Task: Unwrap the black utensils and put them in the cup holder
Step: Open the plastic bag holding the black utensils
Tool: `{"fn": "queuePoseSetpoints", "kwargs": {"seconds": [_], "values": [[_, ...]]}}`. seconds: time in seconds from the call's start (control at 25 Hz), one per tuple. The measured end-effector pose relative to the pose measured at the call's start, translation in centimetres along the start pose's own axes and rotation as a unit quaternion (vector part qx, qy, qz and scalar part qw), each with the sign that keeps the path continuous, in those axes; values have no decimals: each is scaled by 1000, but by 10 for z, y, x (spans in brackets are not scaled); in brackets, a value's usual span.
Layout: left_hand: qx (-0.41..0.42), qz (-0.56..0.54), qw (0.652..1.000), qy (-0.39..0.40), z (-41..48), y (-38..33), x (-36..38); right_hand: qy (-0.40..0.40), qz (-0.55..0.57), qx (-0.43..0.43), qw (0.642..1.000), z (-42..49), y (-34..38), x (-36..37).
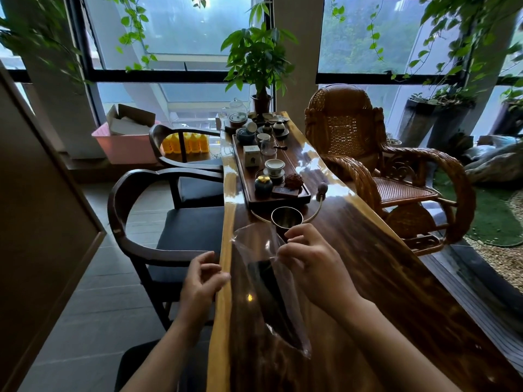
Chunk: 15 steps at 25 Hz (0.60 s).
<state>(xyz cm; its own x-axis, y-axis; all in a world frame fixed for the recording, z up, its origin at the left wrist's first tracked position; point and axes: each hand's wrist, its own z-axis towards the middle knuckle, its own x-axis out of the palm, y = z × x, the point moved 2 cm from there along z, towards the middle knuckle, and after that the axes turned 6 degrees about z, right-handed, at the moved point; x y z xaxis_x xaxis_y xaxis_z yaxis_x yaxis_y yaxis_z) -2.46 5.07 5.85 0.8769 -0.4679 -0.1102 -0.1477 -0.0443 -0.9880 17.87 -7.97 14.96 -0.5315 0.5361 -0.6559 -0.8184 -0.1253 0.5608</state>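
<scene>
A: Where's the task obj?
B: Utensils [266, 281], black, inside a clear wrap [271, 278] lying on the table [396, 278]. Long axis runs roughly away from the person, open end of the wrap toward the cup [286, 219]. Can't count them, just a dark mass.
A: Hands?
B: R hand [308, 258] pinches the wrap's upper edge, thumb and fingers closed on the film. L hand [202, 278] at the table's left edge, fingers curled and slightly apart, holding nothing that I can see.
A: Which is nearer?
B: R hand, it's on the wrap, just right of the utensils. L is beside it, not touching. Cup sits straight beyond the wrap's far end, close.
A: Materials?
B: Wrap is thin, glossy, crinkly, see-through; likely slippery. Table is glossy dark wood w/ a pale edge, strong glare. Cup is round, dark, metal-looking rim. Tea tray [249, 199] w/ small ceramics behind it.
A: Step?
B: Prob opening the wrap; nothing in the cup yet, as far as visible.
</scene>
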Motion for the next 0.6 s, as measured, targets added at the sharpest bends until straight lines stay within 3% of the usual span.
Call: {"fn": "queuePoseSetpoints", "kwargs": {"seconds": [0.12, 0.2, 0.36, 0.48, 0.6], "values": [[-61, 32, 983, 170, 4, 17, 20, 16, -9, -24, 1000, 10, 8, -14], [-67, -3, 971, 227, 11, 8, 34, 27, -3, -29, 999, 19, 14, -24], [-88, -128, 948, 277, 26, -13, 58, 24, 61, -5, 998, 37, 20, -46], [-59, -127, 939, 314, 28, -17, 72, 19, 131, 17, 991, 45, 19, -59], [-71, -117, 946, 294, 28, -8, 83, 9, 134, 36, 990, 47, 17, -63]]}}
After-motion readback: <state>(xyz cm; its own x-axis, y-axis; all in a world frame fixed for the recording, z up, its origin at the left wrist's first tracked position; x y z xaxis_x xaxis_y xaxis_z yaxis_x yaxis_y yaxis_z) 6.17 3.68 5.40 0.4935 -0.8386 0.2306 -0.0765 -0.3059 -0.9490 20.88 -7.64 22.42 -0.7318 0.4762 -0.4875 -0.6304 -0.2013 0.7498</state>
